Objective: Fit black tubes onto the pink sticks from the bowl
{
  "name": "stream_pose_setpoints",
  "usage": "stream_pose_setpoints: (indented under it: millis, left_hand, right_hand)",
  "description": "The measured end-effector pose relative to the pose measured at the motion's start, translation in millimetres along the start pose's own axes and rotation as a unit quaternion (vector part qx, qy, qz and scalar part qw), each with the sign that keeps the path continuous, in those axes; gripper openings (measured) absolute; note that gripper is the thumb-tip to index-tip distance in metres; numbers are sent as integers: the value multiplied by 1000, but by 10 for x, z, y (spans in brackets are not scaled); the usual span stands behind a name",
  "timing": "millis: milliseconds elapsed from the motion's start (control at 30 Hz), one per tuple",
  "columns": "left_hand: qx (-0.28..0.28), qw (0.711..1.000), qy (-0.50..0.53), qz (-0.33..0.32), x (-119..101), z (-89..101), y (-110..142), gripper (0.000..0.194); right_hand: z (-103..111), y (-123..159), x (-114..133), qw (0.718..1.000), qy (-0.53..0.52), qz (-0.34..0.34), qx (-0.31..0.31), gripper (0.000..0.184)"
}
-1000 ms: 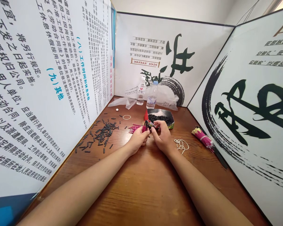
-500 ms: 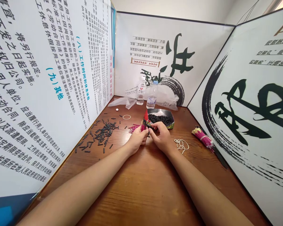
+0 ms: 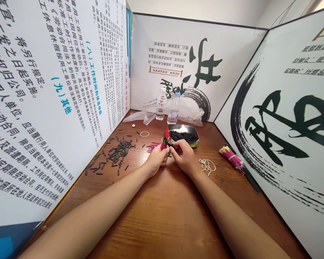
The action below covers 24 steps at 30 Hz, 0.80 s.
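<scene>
My left hand [image 3: 157,159] is closed around a small bundle of magenta wires [image 3: 163,144], some of whose upper ends carry black sleeves. Close beside it, my right hand [image 3: 184,155] pinches at the bundle's black-sleeved end with thumb and forefinger; a small black piece seems to be between them, partly hidden. More magenta wires [image 3: 152,146] lie on the table just behind my left hand. Beyond my right hand stands an open box [image 3: 195,139] filled with small black sleeves [image 3: 183,136]. A loose heap of black sleeves [image 3: 120,153] is spread out to the left.
Rubber bands [image 3: 207,166] lie to the right, with one band [image 3: 144,134] at the back left. A tied bundle of magenta wires [image 3: 233,158] rests by the right panel. Two water bottles [image 3: 174,111] and clear plastic bags [image 3: 140,117] stand or lie before the back panel.
Both hands stay together at nearly the same spot. The right fingers have shifted very slightly at the bundle's end; the rest looks the same.
</scene>
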<state>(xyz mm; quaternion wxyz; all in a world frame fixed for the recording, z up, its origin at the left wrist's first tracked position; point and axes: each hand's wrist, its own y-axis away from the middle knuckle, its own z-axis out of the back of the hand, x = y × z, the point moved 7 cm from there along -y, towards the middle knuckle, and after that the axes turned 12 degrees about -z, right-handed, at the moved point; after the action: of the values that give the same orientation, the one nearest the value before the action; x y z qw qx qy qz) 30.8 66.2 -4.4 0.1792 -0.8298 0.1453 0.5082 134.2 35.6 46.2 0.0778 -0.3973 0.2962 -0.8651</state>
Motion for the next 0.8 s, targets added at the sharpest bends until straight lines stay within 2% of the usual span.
stream_pose_setpoints:
  millis: [400,567,800]
  left_hand:
    - [0,1000,2,5,19,4,-4,29]
    - [-8,1000,16,14,15,4,0,28]
    - [-12,997,68,33,16,0,1,21]
  right_hand:
    - [6,-1,-23,1000,-22,-4,-12,7]
    - [-12,16,-40,1000,-21,-12,1,18]
    - [21,46,147,998,12,59,7,25]
